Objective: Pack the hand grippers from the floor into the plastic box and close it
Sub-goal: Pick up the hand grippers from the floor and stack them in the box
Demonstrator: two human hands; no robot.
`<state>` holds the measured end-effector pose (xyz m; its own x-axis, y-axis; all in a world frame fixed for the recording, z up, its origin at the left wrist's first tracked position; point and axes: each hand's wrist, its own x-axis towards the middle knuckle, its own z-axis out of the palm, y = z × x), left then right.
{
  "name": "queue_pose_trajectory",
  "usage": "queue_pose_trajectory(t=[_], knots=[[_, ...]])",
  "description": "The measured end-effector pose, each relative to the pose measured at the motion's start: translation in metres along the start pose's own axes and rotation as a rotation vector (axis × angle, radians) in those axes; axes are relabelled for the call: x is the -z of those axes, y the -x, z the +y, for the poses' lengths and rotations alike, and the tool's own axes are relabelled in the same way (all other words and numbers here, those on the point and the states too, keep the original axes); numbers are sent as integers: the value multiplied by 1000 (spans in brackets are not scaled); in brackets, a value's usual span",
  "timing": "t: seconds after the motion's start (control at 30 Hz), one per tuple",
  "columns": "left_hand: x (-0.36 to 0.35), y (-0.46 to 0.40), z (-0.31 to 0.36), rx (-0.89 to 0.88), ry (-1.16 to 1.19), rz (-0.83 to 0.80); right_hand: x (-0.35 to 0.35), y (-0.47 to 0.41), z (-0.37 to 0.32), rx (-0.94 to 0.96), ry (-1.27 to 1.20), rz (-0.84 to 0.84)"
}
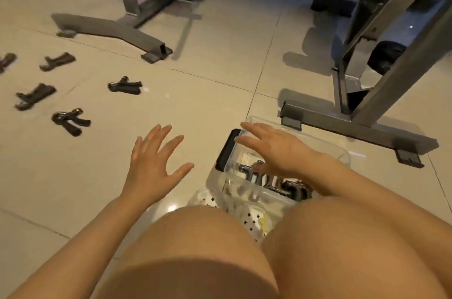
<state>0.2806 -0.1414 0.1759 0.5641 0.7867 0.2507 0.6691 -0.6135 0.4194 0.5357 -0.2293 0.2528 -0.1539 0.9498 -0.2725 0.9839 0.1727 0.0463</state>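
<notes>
From the head view, your left hand (156, 164) is spread wide and empty above the floor (220, 73), and your right hand (274, 149) hovers flat and empty over the plastic box (325, 142) near your knees. Some hand grippers (269, 178) already lie inside. At least four grippers (71, 121) remain far left on the tiles, so you look partway through; closing the box comes later.

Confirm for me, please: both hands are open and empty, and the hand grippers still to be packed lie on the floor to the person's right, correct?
Not quite. The head view shows the loose hand grippers lying on the floor to the person's left, not right. The left hand and right hand are indeed open and empty.
</notes>
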Motion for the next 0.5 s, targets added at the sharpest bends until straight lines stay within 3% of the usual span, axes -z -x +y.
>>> queue_pose_trajectory(t=[0.23, 0.5], knots=[[99, 53, -46, 207, -81, 241, 48, -39, -65, 123, 123, 138], [127, 115, -141, 450, -70, 297, 58, -138, -147, 310, 75, 132]])
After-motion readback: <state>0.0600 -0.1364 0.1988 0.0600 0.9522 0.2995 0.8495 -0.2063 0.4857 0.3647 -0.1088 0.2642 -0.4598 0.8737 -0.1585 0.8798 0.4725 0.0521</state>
